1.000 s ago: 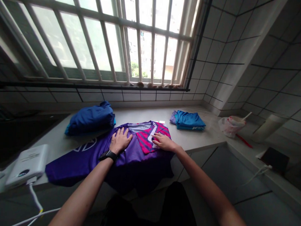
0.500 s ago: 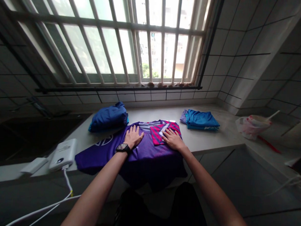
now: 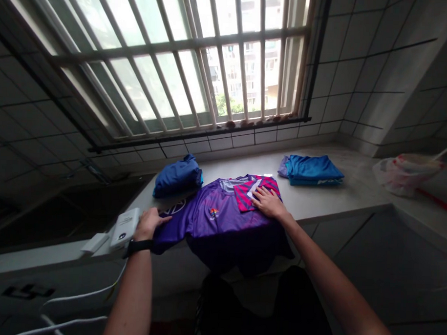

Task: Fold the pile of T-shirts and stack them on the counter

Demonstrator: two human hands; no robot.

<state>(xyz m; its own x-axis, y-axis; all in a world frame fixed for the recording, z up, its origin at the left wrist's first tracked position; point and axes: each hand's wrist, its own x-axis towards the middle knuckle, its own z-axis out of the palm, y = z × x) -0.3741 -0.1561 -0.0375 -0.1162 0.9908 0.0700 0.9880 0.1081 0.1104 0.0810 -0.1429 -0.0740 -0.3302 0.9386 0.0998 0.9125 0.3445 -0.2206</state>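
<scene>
The left hand [image 3: 148,224] has left the chest of the purple jersey [image 3: 215,206] and now sits at the cuff end of the outstretched sleeve [image 3: 173,230], left of the frame's centre. The move uncovers a small colourful crest [image 3: 213,212] on the chest, and it shifts the handling, as I judge it, from pressing the body flat to the one sleeve that lies extended. A striped red-and-blue panel [image 3: 243,201], apparently the other sleeve, lies folded across the chest, as it did a moment earlier.

The left hand's thumb reaches out over the purple cloth; its other fingers are partly hidden beside the white power bank [image 3: 124,228], so I cannot tell whether it pinches the edge or only touches it. The right hand [image 3: 269,203] lies flat on the striped panel, its fingers extended and slightly apart, pressing rather than gripping.

The jersey occupies the middle of the frame, collar toward the window, its lower part hanging over the near edge of the table [image 3: 241,164]. Behind it lie a dark blue garment bundle [image 3: 177,178] at centre-left and a folded blue garment [image 3: 314,169] at centre-right.
</scene>
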